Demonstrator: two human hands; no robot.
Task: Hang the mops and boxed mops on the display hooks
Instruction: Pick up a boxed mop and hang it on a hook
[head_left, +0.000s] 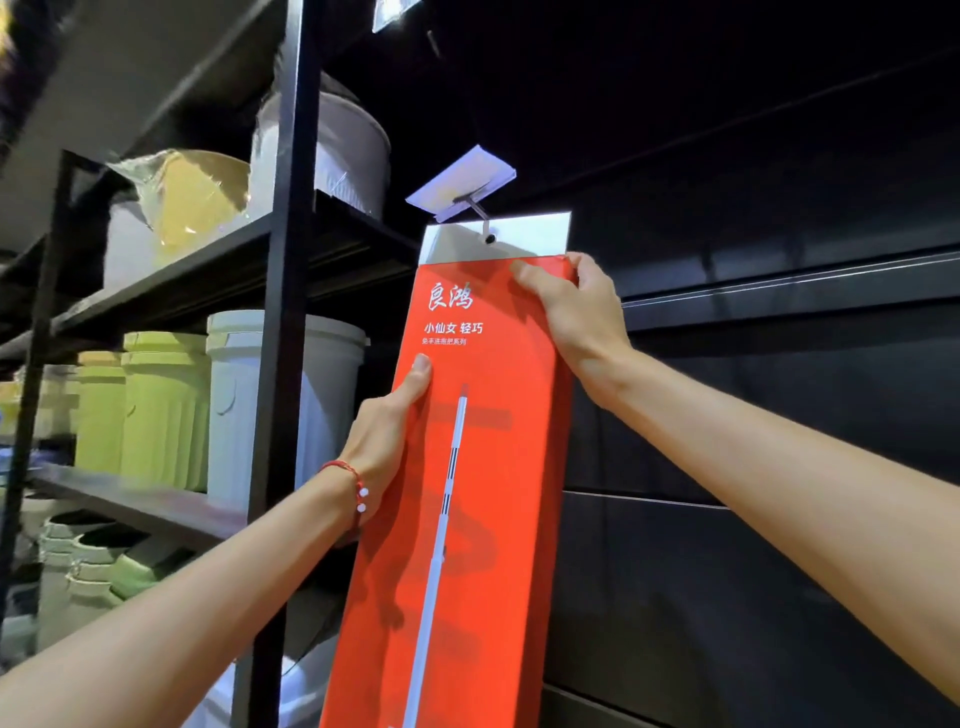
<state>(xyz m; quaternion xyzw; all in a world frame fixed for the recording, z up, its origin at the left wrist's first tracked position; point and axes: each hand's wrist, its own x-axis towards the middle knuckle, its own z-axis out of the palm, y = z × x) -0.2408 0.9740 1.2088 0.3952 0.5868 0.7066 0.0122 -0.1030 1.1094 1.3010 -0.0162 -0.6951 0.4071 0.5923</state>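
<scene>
A tall red boxed mop (483, 467) with white lettering and a printed mop handle stands upright before the dark wall panel. Its clear hang tab (524, 236) sits at the top, and the tip of a metal display hook (485, 228) passes through the tab's hole. A price-tag holder (460, 179) sits on the hook just above. My left hand (387, 441) grips the box's left edge at mid height, thumb on the front. My right hand (574, 306) grips the top right corner, thumb across the front.
A black metal shelf rack (283, 312) stands to the left, holding green and white plastic buckets (166, 410) and wrapped bins. Dark slat wall panels (753, 364) fill the right side. Another tag holder (392, 13) shows at the top edge.
</scene>
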